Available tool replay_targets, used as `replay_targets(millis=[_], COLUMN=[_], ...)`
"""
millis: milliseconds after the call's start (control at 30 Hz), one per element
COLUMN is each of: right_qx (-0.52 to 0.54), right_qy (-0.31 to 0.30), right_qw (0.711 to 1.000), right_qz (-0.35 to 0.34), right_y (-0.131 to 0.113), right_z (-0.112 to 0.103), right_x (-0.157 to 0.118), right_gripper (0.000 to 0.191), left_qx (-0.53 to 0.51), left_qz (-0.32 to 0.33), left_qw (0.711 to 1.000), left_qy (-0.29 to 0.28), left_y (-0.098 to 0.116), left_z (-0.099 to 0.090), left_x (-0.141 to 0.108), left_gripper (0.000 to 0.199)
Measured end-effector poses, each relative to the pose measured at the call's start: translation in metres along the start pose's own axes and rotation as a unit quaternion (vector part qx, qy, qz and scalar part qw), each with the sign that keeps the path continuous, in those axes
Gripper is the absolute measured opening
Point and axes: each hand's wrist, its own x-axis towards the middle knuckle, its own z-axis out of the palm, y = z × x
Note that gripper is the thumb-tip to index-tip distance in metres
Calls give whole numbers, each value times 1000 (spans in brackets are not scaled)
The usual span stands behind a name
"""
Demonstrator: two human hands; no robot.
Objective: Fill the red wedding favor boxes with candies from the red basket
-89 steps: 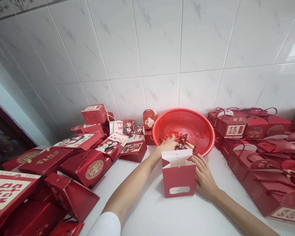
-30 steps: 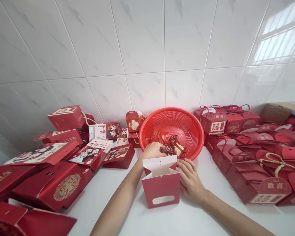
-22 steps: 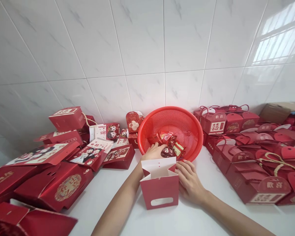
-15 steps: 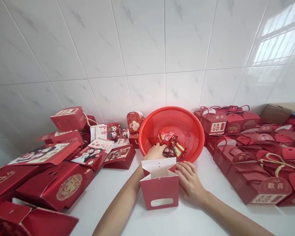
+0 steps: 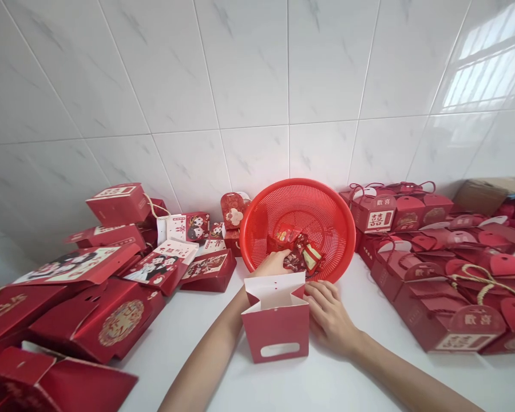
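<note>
Just in front of me a red paper gift box (image 5: pixel 275 332) stands upright on the white table, its top unfolded and showing a white inside. Behind it, a red plastic basket (image 5: pixel 347 240) tilts towards me. My left hand (image 5: pixel 271 265) reaches over the basket's near rim, partly hidden by the box, fingers stretched beside several wrapped sweets (image 5: pixel 295 260). One sweet has a cream wrapper (image 5: pixel 312 257). Along the box's right side lies my right hand (image 5: pixel 331 312), its bent fingers at the basket's front rim and its thumb out of sight.
Red gift boxes (image 5: pixel 124 320) lie piled on the left, some printed with cartoon couples. Closed red boxes with cord handles (image 5: pixel 450 320) fill the right side. A brown carton (image 5: pixel 483 197) sits at the far right. White tiled wall (image 5: pixel 257 74) rises behind the table.
The basket's back rim has risen slightly, so it tilts a little more towards me. Both hands stay nearly where they were, and the box stands as before.
</note>
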Motion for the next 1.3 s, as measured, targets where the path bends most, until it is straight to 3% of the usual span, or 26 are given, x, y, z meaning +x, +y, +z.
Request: replay_targets(millis=[100,300,467,700,800,867,1000,1067,1200,1300], right_qx=[-1,-14,-24,-16,24,38,-25,-57,-75,-57], right_qy=[0,4,2,-2,-44,-97,-242,-299,-339,-339], right_qw=[1000,1000,999,999,997,987,931,902,880,874], right_qz=[8,23,32,32,60,120,272,305,325,343], right_y=[4,11,12,13,21,29,41,44,45,48], right_z=[1,2,3,-2,-3,-5,-8,-8,-1,5], right_x=[-2,-2,-1,2,9,20,58,77,97,97], right_gripper=[38,47,47,35,23,23,24,34,37,26], left_qx=[-22,20,25,18,18,29,44,28,-7,-14], left_qz=[27,65,32,28,56,79,81,86,83,71], left_qw=[999,997,999,999,998,996,995,995,996,997], left_qy=[-10,35,-5,7,11,-1,-26,-34,-33,-39], left_y=[-1,-5,-5,1,0,-1,-5,-8,-7,-2], left_z=[4,9,7,2,3,6,13,14,8,2], left_x=[2,9,9,7,9,11,18,19,13,10], left_gripper=[47,56,69,48,46,48,48,46,45,44])
